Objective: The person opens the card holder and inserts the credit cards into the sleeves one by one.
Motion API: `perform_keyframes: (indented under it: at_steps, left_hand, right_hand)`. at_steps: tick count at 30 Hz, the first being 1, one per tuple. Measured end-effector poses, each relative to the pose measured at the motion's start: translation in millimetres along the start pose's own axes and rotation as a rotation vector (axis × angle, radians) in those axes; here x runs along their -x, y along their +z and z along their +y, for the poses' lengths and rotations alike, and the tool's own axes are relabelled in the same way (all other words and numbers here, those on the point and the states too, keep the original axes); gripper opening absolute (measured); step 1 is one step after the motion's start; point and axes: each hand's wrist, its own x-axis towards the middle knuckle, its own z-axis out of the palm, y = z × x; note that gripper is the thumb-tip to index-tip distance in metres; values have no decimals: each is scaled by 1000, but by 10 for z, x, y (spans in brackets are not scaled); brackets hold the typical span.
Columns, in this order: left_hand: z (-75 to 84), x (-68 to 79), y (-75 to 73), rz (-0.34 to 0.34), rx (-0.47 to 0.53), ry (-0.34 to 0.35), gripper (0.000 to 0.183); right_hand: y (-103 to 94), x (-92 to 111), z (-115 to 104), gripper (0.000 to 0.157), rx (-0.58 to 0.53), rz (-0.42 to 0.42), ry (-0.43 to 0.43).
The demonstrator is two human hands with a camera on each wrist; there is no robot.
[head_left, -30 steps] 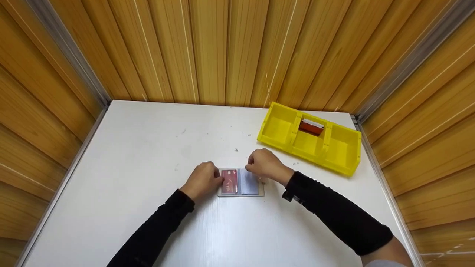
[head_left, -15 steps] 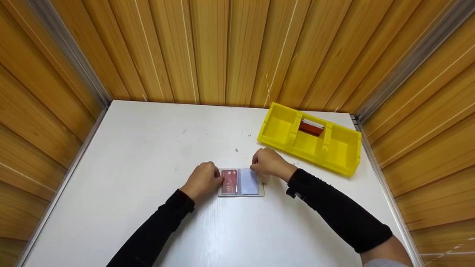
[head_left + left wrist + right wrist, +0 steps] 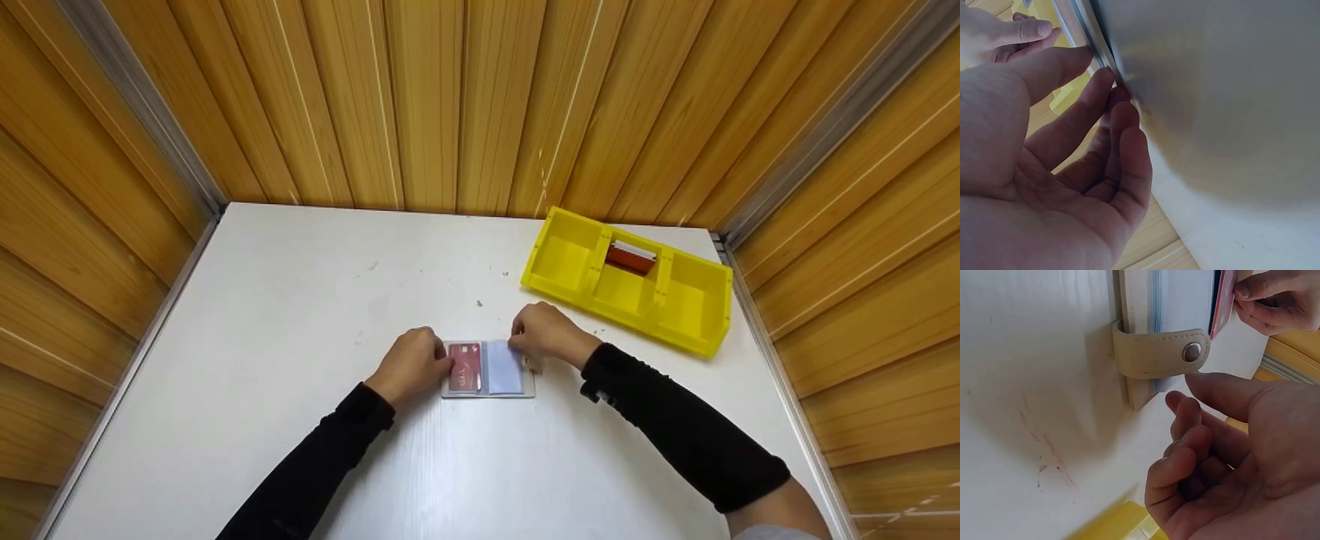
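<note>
An opened card holder [image 3: 527, 390] lies on the white table, with a red card [image 3: 465, 367] under its left side and pale clear sleeves [image 3: 505, 367] on its right. My left hand [image 3: 411, 364] pinches the holder's left edge between thumb and forefinger, as the left wrist view shows up close. Fingers curled, my right hand [image 3: 547, 330] pinches at the far right corner of the sleeves. Beside its thumb, in the right wrist view, a beige snap strap [image 3: 1157, 353] sticks out from the cover. The left hand [image 3: 1278, 301] shows beyond it at the red card.
Behind my right hand stands a yellow tray [image 3: 622, 311] with three compartments; its middle one holds a red and white stack of cards [image 3: 631, 259]. Wood-patterned walls [image 3: 420, 105] enclose the table [image 3: 315, 285] at the back and both sides.
My right hand has shifted slightly to the right along the top of the sleeves, uncovering more of them. The left hand has kept its place on the holder's edge.
</note>
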Motion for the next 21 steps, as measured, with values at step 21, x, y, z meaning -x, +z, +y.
perform_keyframes:
  at_steps: [21]
  left_hand:
    - [3,-5,7,-12,5,-12,22]
  right_hand:
    - [111,2,39,19,91,67,-43]
